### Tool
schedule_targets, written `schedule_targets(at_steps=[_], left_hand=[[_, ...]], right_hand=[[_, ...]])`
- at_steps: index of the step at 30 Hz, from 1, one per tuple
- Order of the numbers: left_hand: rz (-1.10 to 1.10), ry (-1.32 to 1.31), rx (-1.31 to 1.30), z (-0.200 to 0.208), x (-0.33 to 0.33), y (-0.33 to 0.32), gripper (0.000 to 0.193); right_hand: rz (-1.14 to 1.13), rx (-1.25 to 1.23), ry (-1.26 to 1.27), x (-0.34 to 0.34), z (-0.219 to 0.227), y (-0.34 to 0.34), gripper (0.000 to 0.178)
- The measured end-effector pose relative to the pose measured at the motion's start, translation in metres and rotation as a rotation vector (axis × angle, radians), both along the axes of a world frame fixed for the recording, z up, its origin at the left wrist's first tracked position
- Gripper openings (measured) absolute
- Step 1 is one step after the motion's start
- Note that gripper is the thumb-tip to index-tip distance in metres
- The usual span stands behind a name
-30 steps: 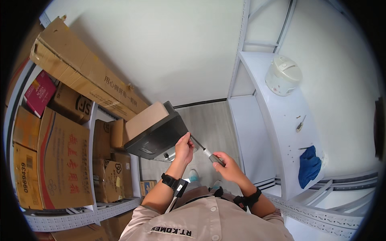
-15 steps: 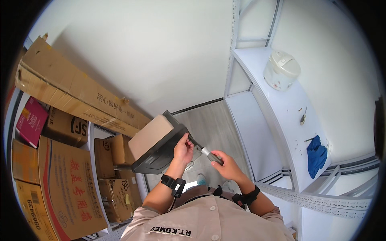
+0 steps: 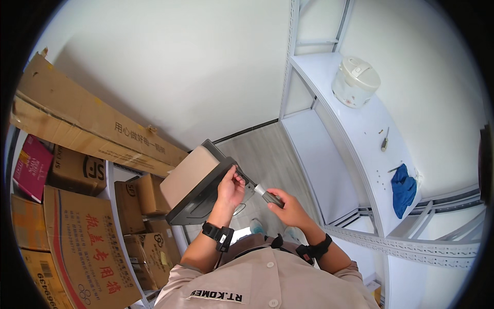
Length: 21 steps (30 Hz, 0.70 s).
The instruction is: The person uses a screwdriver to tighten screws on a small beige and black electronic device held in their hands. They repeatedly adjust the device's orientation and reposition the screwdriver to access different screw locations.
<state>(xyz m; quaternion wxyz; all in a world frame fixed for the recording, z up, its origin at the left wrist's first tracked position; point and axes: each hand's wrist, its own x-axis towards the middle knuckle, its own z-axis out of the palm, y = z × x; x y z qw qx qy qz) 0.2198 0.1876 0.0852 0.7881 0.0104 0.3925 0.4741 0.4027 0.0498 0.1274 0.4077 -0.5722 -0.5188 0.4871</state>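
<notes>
1. Grey-handled driver (image 3: 268, 195) is gripped in the right hand (image 3: 286, 207), shaft angled toward the left hand (image 3: 231, 191).
2. Left fingers are curled beside the dark panel (image 3: 198, 202); anything pinched can't be told.
3. Shaft should be kept aligned, panel steadied.

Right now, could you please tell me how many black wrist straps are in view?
2: one strap around the left wrist, another strap around the right wrist.
</notes>
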Motion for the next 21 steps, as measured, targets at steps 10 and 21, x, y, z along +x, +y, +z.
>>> schedule_targets(at_steps=[10,21], left_hand=[[-0.027,-0.02,-0.003,0.003,-0.004,0.004,0.009],[-0.051,-0.04,0.018,0.003,-0.009,0.006,0.013]], right_hand=[[-0.022,0.02,0.018,-0.005,-0.001,0.004,0.041],[0.007,-0.112,0.15,-0.011,0.011,0.007,0.037]])
